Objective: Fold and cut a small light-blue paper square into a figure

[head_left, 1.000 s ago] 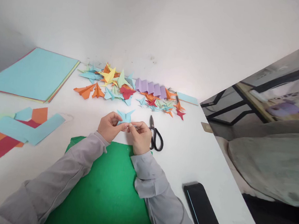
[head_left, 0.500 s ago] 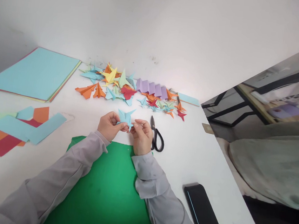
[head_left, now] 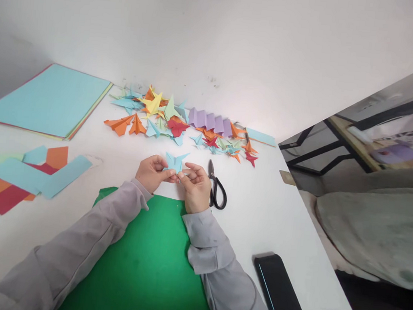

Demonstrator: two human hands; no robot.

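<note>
A light blue folded paper figure with pointed wings is held up over the white table, just beyond the green mat. My left hand pinches its left side between thumb and fingers. On the other side, my right hand grips its lower right edge, thumb pressed near the left thumb. The figure's lower part is hidden behind both thumbs. Black-handled scissors lie right beside my right hand, blades pointing away.
Folded paper figures in several colours lie along the wall, beside a purple pleated strip. Stacked paper sheets and loose paper pieces are on the left. A black phone-like object lies at the front right.
The blue paper figure has shifted slightly right and turned a little. My right thumb has moved inward, closer to the left thumb.
</note>
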